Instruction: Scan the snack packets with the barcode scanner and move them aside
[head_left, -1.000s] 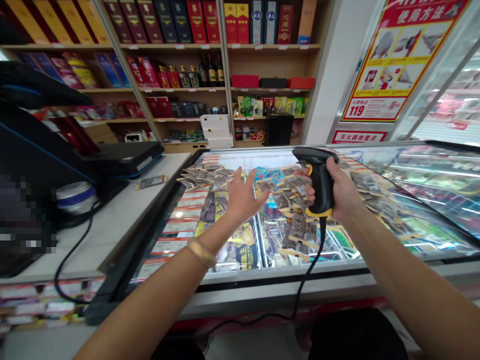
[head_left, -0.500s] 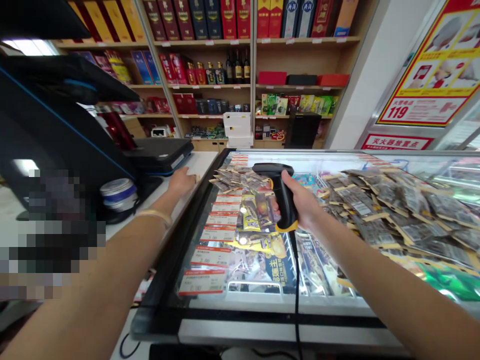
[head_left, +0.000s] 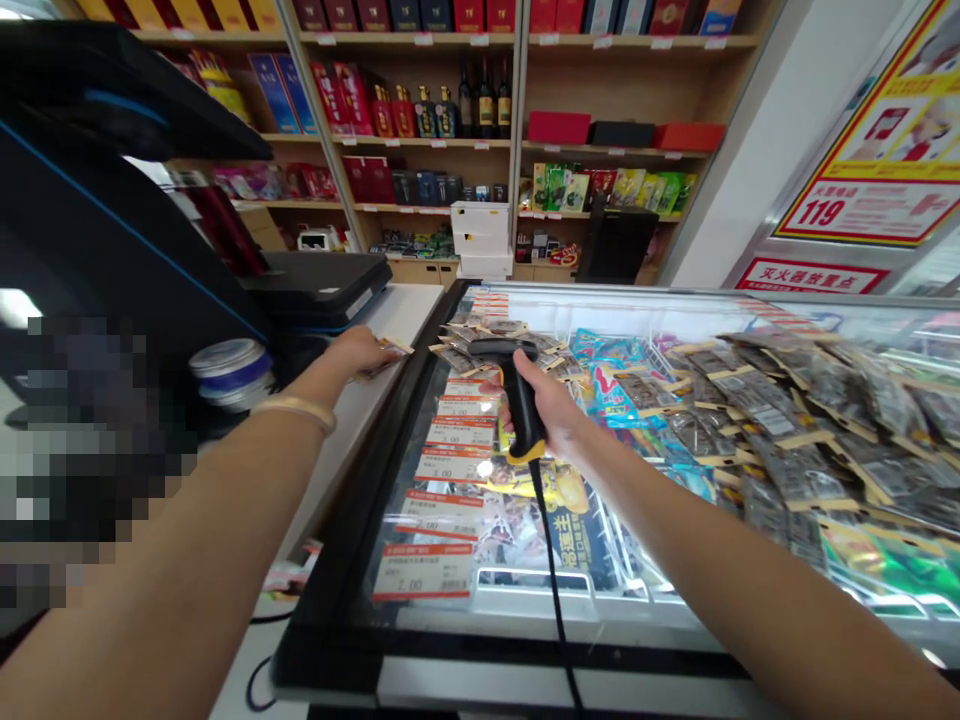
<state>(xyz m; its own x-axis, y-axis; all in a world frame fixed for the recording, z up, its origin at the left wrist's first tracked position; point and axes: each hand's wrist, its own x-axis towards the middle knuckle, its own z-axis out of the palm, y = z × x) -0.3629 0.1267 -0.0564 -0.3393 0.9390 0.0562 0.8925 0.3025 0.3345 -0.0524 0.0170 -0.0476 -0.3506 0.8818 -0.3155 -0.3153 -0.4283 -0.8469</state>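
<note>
My right hand (head_left: pixel 551 400) is wrapped round the grip of a black and yellow barcode scanner (head_left: pixel 517 400), whose cable (head_left: pixel 553 570) hangs down over the front edge. The scanner's head is above a small pile of dark, tan-edged packets (head_left: pixel 457 355) on the freezer's glass top. To the left, my left hand (head_left: pixel 356 352), with a bangle at the wrist, is closed on a small packet (head_left: pixel 391 350) over the white counter. Most of that packet is hidden by the fingers. A bigger heap of similar packets (head_left: pixel 780 410) covers the right of the glass.
Price labels (head_left: pixel 424 572) line the left side of the glass-topped freezer (head_left: pixel 330 580); bagged ice treats show beneath. A dark checkout machine (head_left: pixel 97 200), a black flat-topped device (head_left: pixel 322 285) and a round tin (head_left: pixel 231 372) stand on the left counter. Stocked shelves (head_left: pixel 420 145) rise behind.
The scanner in my right hand has moved left, over the small packet pile. The packet in my left hand shows more clearly. The view has shifted slightly.
</note>
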